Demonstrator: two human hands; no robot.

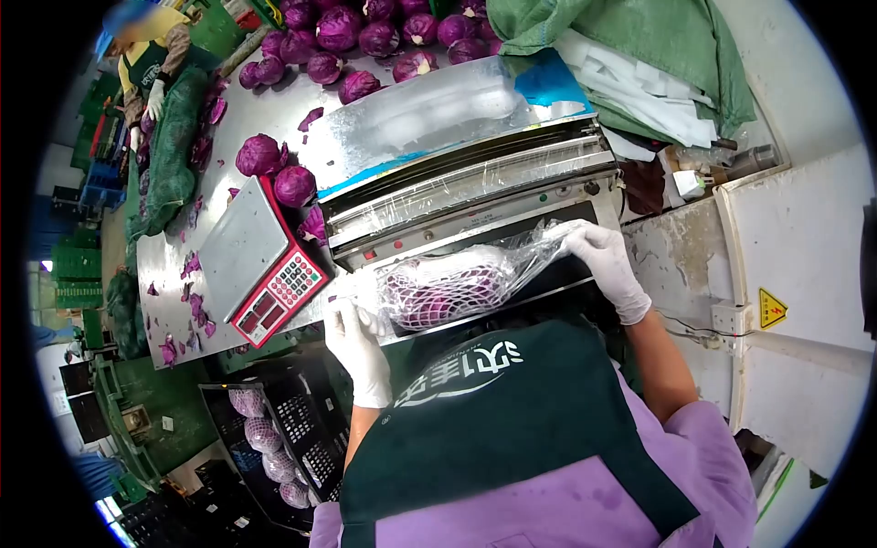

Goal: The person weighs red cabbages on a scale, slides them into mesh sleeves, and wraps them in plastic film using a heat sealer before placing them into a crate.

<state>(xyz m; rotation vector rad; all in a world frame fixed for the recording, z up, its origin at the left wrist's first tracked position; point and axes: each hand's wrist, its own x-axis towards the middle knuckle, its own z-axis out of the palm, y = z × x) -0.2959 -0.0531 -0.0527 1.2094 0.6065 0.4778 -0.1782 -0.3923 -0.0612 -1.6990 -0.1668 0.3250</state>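
Observation:
A purple cabbage (pixel 448 290) in white foam netting lies at the front of the wrapping machine (pixel 475 215), with clear plastic film (pixel 534 254) around it. My right hand (pixel 610 269), in a white glove, pinches the gathered film at the right end and draws it out from the cabbage. At the left end, my gloved left hand (pixel 356 347) has its fingers closed on the film's edge, close beside the netting. Both hands are off the cabbage itself.
A red scale (pixel 274 283) stands left of the machine, near loose cabbages (pixel 294 185). More cabbages (pixel 338 29) fill the table's back. Below left, a black crate (pixel 306 429) holds netted cabbages. Another person (pixel 151 64) works beside a green net sack (pixel 174 151).

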